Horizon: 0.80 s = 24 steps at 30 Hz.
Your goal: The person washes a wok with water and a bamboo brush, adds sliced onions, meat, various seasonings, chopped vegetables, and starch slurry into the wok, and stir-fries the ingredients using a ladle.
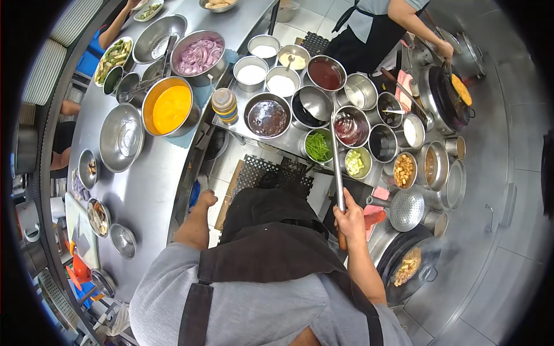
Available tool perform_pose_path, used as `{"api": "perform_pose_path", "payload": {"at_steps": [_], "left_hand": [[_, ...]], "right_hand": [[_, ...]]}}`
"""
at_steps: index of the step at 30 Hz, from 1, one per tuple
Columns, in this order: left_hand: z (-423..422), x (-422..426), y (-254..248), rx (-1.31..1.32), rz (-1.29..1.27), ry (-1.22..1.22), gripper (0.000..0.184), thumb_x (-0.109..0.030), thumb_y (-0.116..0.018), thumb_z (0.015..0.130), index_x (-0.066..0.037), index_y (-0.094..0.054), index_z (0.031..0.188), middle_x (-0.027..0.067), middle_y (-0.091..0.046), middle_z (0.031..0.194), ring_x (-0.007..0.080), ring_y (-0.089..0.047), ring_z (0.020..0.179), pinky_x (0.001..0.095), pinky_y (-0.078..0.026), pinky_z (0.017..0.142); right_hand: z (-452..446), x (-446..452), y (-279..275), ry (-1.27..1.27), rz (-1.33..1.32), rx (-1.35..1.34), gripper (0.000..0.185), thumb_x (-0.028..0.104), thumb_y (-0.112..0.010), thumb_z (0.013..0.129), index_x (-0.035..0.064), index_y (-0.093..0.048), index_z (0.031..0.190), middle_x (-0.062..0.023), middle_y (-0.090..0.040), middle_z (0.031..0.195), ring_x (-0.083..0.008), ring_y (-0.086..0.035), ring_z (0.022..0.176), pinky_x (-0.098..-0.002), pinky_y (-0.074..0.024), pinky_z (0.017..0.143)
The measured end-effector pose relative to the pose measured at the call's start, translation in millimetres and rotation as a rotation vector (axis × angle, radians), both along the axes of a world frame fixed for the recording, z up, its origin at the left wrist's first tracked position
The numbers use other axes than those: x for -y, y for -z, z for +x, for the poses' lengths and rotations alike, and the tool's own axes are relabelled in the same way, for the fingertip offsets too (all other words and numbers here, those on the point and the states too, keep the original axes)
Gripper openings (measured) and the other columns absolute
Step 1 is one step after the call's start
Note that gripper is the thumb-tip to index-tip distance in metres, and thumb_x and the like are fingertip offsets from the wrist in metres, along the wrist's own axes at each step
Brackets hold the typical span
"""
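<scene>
My right hand (pixel 351 220) is closed around the wooden end of a long-handled ladle (pixel 339 173). The ladle's metal bowl (pixel 315 104) is over a pot of dark sauce among the seasoning pots. My left hand (pixel 208 199) hangs low beside the left counter, its fingers curled, and nothing shows in it. Right of my right hand are a perforated strainer (pixel 407 210), a red cloth (pixel 378 209) and a wok (pixel 407 266) with pieces of food in it. Chopped greens (pixel 317 145) and pale green pieces (pixel 354 162) sit in bowls ahead of it.
The left counter (pixel 153 190) holds a pot of yellow liquid (pixel 172 106), sliced onions (pixel 199 56) and several metal bowls. A squeeze bottle (pixel 224 105) stands at the sauce rack's edge. Another person (pixel 369 34) works at a second wok (pixel 447 95) at the upper right.
</scene>
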<state>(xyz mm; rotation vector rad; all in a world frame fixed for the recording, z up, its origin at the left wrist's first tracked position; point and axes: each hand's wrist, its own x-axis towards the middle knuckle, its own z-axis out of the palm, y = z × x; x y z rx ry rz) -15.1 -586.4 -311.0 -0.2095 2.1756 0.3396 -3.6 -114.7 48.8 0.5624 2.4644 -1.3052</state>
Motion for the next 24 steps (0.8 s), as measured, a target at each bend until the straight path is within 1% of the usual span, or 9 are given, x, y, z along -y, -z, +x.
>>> {"api": "perform_pose_path", "payload": {"at_steps": [1, 4, 6, 7, 9, 12, 13, 18, 24], "left_hand": [[10, 13, 38, 0.001, -0.007, 0.144, 0.051, -0.025, -0.055, 0.068, -0.004, -0.059, 0.115, 0.019, -0.054, 0.124, 0.0302, -0.05, 0.117, 0.0356, -0.039, 0.1], [3, 0, 14, 0.034, -0.032, 0.099, 0.051, -0.025, -0.055, 0.068, -0.004, -0.06, 0.115, 0.0191, -0.053, 0.124, 0.0304, -0.05, 0.117, 0.0358, -0.039, 0.099], [-7, -9, 10, 0.029, -0.009, 0.111, 0.051, -0.025, -0.056, 0.068, -0.004, -0.06, 0.115, 0.0189, -0.054, 0.124, 0.0309, -0.05, 0.117, 0.0359, -0.039, 0.099], [-13, -13, 8, 0.027, 0.012, 0.12, 0.051, -0.025, -0.056, 0.068, -0.005, -0.06, 0.115, 0.0187, -0.054, 0.123, 0.0314, -0.051, 0.116, 0.0361, -0.04, 0.099], [-25, -21, -1, -0.025, 0.047, 0.08, 0.051, -0.025, -0.057, 0.068, -0.004, -0.059, 0.115, 0.0186, -0.055, 0.121, 0.0316, -0.051, 0.115, 0.0359, -0.04, 0.098], [-49, -41, -32, -0.096, 0.082, 0.004, 0.05, -0.024, -0.059, 0.068, -0.005, -0.06, 0.114, 0.0185, -0.058, 0.117, 0.0317, -0.054, 0.112, 0.0346, -0.041, 0.097], [-57, -47, -42, -0.104, 0.093, -0.02, 0.05, -0.025, -0.059, 0.068, -0.006, -0.06, 0.113, 0.0185, -0.058, 0.117, 0.0314, -0.054, 0.112, 0.0344, -0.041, 0.097], [-83, -61, -60, -0.189, 0.107, -0.007, 0.047, -0.028, -0.06, 0.068, -0.008, -0.062, 0.111, 0.0149, -0.06, 0.116, 0.0299, -0.055, 0.11, 0.0347, -0.042, 0.097], [-100, -87, -67, -0.077, 0.101, 0.111, 0.049, -0.028, -0.062, 0.067, -0.012, -0.061, 0.113, 0.0145, -0.058, 0.119, 0.0298, -0.054, 0.112, 0.0356, -0.042, 0.097]], "right_hand": [[0, -1, 1, 0.001, -0.014, 0.017, 0.058, 0.009, -0.059, 0.076, -0.0046, -0.042, 0.13, -0.0168, -0.062, 0.073, -0.0182, -0.06, 0.05, -0.0311, -0.0498, 0.052], [2, -4, 6, 0.011, -0.05, 0.032, 0.058, 0.006, -0.058, 0.077, -0.0046, -0.04, 0.131, -0.0166, -0.063, 0.08, -0.0168, -0.059, 0.048, -0.0304, -0.0483, 0.048], [1, -2, 2, 0.135, -0.271, 0.052, 0.058, 0.001, -0.057, 0.078, -0.0035, -0.039, 0.133, -0.0126, -0.063, 0.083, -0.0154, -0.056, 0.046, -0.0283, -0.045, 0.042], [2, -2, 0, 0.141, -0.273, 0.049, 0.058, 0.001, -0.057, 0.078, -0.0035, -0.039, 0.133, -0.0126, -0.063, 0.083, -0.0154, -0.056, 0.046, -0.0283, -0.045, 0.042], [4, -1, -3, 0.251, -0.479, 0.037, 0.057, -0.002, -0.057, 0.079, -0.0015, -0.039, 0.133, -0.0053, -0.056, 0.076, -0.0122, -0.052, 0.044, -0.0244, -0.0417, 0.035], [11, -5, -11, 0.313, -0.621, 0.005, 0.057, -0.001, -0.057, 0.078, -0.0007, -0.039, 0.132, -0.0057, -0.057, 0.078, -0.0133, -0.053, 0.044, -0.0248, -0.0422, 0.035], [13, -6, -16, 0.349, -0.655, 0.023, 0.058, -0.004, -0.057, 0.077, -0.0027, -0.038, 0.132, -0.0114, -0.061, 0.087, -0.0142, -0.053, 0.045, -0.0268, -0.0425, 0.036], [30, -17, -25, 0.409, -0.77, -0.043, 0.061, -0.002, -0.06, 0.077, -0.004, -0.035, 0.133, -0.011, -0.06, 0.085, -0.0161, -0.055, 0.045, -0.028, -0.0424, 0.035], [44, -23, -25, 0.438, -0.763, -0.102, 0.06, -0.002, -0.06, 0.079, -0.003, -0.036, 0.134, -0.0082, -0.059, 0.079, -0.0142, -0.053, 0.043, -0.0265, -0.0423, 0.035]]}}
